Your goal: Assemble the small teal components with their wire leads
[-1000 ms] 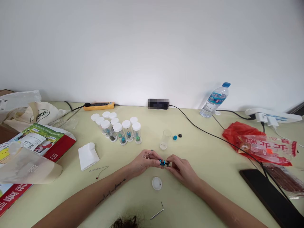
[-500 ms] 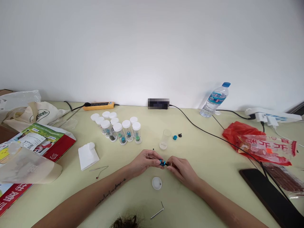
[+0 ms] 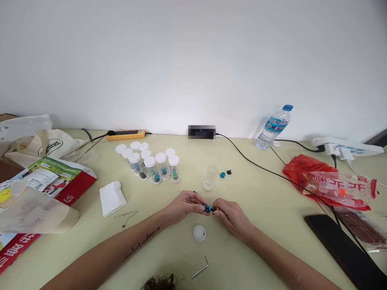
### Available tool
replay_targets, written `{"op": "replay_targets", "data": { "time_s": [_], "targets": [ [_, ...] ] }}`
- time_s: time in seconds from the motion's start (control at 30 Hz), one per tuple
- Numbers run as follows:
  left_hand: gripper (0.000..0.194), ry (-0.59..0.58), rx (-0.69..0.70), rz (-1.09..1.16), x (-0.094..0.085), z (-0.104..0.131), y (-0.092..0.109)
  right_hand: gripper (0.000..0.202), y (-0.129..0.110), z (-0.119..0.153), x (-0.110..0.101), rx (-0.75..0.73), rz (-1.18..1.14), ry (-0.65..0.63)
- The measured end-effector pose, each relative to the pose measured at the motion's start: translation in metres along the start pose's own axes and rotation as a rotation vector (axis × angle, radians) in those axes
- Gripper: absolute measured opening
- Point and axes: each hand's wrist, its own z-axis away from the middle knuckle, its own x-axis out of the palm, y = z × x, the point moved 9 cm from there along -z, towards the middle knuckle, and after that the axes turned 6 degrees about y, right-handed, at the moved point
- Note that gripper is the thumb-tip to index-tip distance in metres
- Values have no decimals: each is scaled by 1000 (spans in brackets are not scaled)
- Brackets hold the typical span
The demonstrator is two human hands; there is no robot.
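Between the fingertips of my left hand [image 3: 186, 204] is a small blue metallic part [image 3: 207, 208], held roughly level. A thin bent wire [image 3: 186, 198] with a dark bead at its end sticks out above these fingers. My right hand [image 3: 232, 215] pinches a small black piece [image 3: 213, 209] at the right end of the blue part; where the two join is too small to make out. Below the hands lies a white cap [image 3: 199, 233] with a tiny grey bit in it. Beyond them stand a clear tube [image 3: 211, 175], a loose blue knob [image 3: 223, 175] and a black screw-like piece [image 3: 229, 172].
Several white-capped tubes [image 3: 149, 162] stand at the back left. A hex key [image 3: 200, 270] lies in front, a folded tissue [image 3: 112, 198] and thin wire pieces [image 3: 129, 218] to the left. At right are a phone [image 3: 341, 245], a red bag [image 3: 308, 167], a water bottle [image 3: 273, 128] and a cable [image 3: 260, 163].
The wire with its dark bead has shifted slightly over my left hand. My right fingertips have turned a little at the black piece; everything else stays put.
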Motion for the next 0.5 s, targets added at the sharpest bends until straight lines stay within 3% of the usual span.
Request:
{"op": "replay_targets", "data": {
  "time_s": [0.33,0.5],
  "targets": [
    [26,53,2,12,-4,-1,1,12,-3,-2,-6,37,-40,74],
    [26,36,-1,-28,-1,1,2,17,-2,-1,-4,10,-7,40]
  ]
}}
